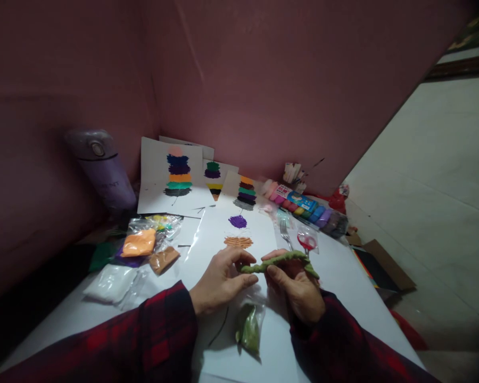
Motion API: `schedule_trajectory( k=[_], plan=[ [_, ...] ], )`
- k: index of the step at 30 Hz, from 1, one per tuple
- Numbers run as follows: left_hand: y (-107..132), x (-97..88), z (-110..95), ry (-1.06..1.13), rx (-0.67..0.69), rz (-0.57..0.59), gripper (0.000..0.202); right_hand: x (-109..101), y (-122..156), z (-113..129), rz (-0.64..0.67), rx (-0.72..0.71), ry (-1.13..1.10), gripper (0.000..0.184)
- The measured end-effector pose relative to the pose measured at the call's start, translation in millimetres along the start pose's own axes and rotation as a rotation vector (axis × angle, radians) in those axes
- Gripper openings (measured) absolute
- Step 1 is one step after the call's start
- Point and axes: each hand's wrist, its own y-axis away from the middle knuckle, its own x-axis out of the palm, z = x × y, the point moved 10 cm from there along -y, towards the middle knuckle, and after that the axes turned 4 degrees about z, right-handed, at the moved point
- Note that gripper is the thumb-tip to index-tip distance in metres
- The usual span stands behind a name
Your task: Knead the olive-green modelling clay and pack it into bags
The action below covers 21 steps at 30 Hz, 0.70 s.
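Observation:
A long, lumpy strip of green modelling clay (285,259) is held above the white sheet in the middle of the table. My right hand (297,284) grips it with the thumb in front and the fingers behind; a wider end of the strip hangs over the palm. The thumb and forefinger of my left hand (219,274) close around its thin tip. Below my hands lies a clear bag (248,327) with more green clay inside. Beneath and beyond them is a paper (211,231) with a purple blot and orange strokes.
Bags of orange clay (139,242), brown clay (164,259) and white clay (110,283) lie at left, near a purple bottle (101,170). Papers with coloured bands (154,175) lean on the wall. At right are a fork (284,230), red scissors (306,242) and a multicoloured clay pack (303,205).

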Motion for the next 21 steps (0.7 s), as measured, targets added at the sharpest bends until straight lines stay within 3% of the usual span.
schedule_trajectory(
  k=[7,12,21],
  plan=[
    [1.2,0.0,-2.0,-0.091,0.009,-0.002,0.026,-2.3,1.3,-2.1,-0.007,-0.019,-0.011,0.020],
    [1.0,-2.9,3.4,-0.090,-0.007,-0.045,0.045,-3.1,1.0,2.2,-0.036,-0.031,-0.036,0.022],
    [3.3,-3.5,-2.5,-0.050,-0.023,-0.029,0.041,-3.6,0.9,2.7,-0.046,-0.045,-0.069,0.019]
  ],
)
